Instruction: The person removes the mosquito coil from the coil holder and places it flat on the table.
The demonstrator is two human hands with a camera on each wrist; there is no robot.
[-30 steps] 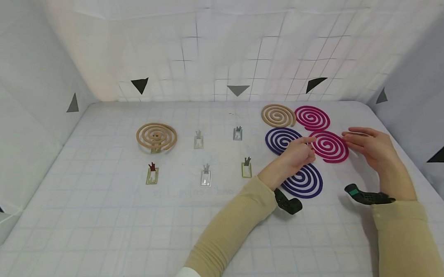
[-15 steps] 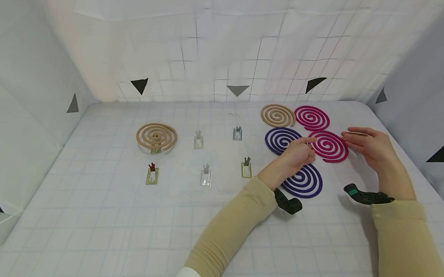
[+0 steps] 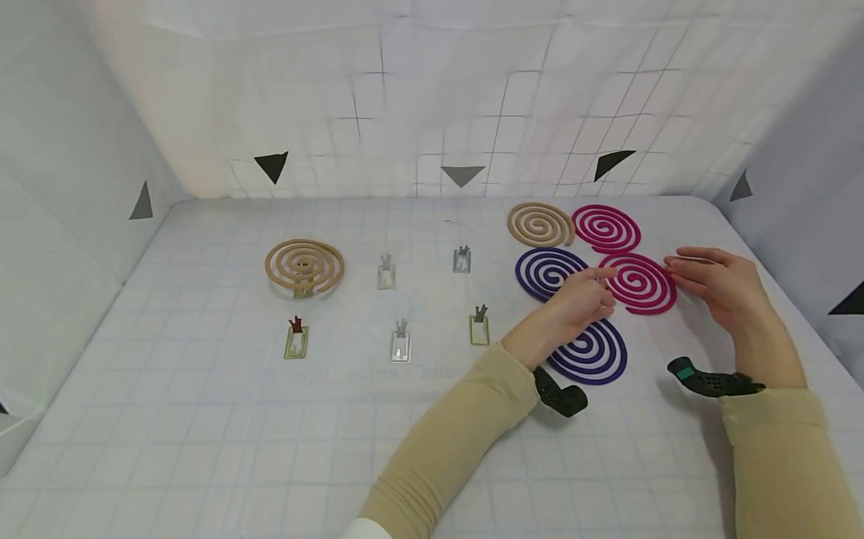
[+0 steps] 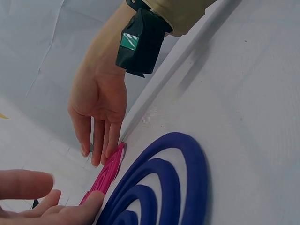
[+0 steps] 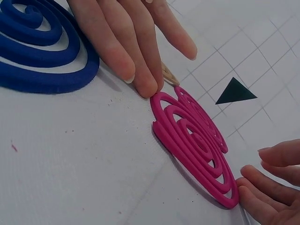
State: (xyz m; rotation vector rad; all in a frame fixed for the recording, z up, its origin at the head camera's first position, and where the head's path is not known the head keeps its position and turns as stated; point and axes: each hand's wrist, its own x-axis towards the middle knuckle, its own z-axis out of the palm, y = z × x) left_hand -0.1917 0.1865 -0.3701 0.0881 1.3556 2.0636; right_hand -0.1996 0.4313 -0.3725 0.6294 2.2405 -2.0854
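A pink mosquito coil (image 3: 637, 283) lies flat on the white table, between the two hands. The left hand (image 3: 577, 305) touches its left edge with the fingertips; in the right wrist view, the left hand's fingers (image 5: 136, 47) reach down to the coil's rim. On the opposite side, the right hand (image 3: 726, 289) rests extended fingertips against the right edge. A blue coil (image 3: 548, 268) lies partly hidden beneath the left hand, and a second blue coil (image 3: 588, 359) sits nearer, below that wrist. Another pink coil (image 3: 606, 228) adjoins the held-between one at the back.
A tan coil (image 3: 540, 224) lies at the back beside the far pink one. At the left, another tan coil (image 3: 305, 263) sits raised on a small metal stand (image 3: 303, 293). Several more metal stands (image 3: 401, 347) are spread over the table's middle. White sheets (image 3: 425, 101) enclose the back and sides.
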